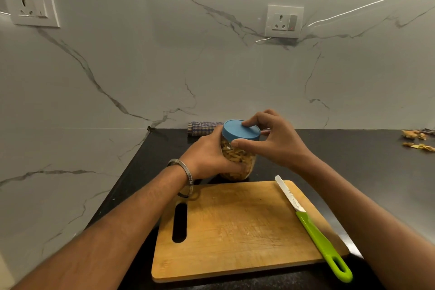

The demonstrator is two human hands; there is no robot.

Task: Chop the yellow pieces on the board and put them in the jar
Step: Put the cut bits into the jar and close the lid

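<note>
A clear jar (244, 162) full of chopped yellow pieces stands on the black counter just behind the wooden board (235, 226). My left hand (207, 155) grips the jar's body from the left. My right hand (275, 139) holds the blue lid (240, 130) on top of the jar, thumb on the near rim and fingers over the far rim. The board is bare apart from a knife (313, 228) with a white blade and green handle lying along its right edge.
A folded checked cloth (202, 127) lies against the marble wall behind the jar. Yellow-brown peel scraps (417, 140) sit at the far right of the counter (367, 172). Two wall sockets (283, 21) are above. The counter's left edge meets the wall.
</note>
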